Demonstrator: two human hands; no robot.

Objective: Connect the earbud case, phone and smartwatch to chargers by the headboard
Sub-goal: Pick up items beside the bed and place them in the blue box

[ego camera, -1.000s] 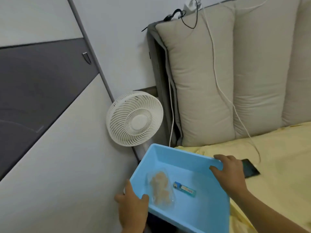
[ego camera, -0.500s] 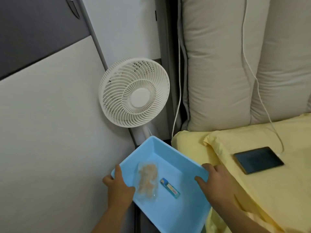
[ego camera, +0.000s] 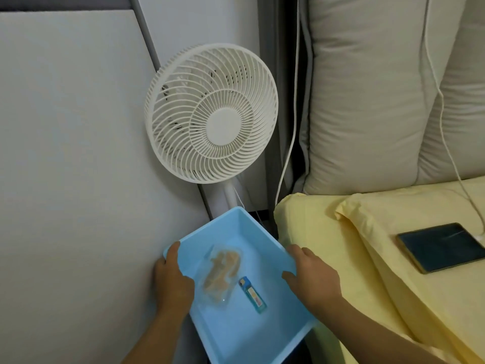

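Hands both on the shallow light-blue plastic tray (ego camera: pixel 265 334): left hand (ego camera: pixel 172 281) grips its left rim with thumb inside, right hand (ego camera: pixel 313 278) grips the right rim, tray held in the gap between the grey wall panel (ego camera: pixel 78 153) and the yellow-sheeted bed (ego camera: pixel 380 258). Black slab phone (ego camera: pixel 441 246) lies flat on the bed, well right of the right hand, apart from it, thin white cable (ego camera: pixel 443 122) seemingly plugged in at its far end. Tray holds a clear bag of something tan (ego camera: pixel 221 271) beside a small blue lighter (ego camera: pixel 253 294); white round-grille fan (ego camera: pixel 211 114) stands just behind.
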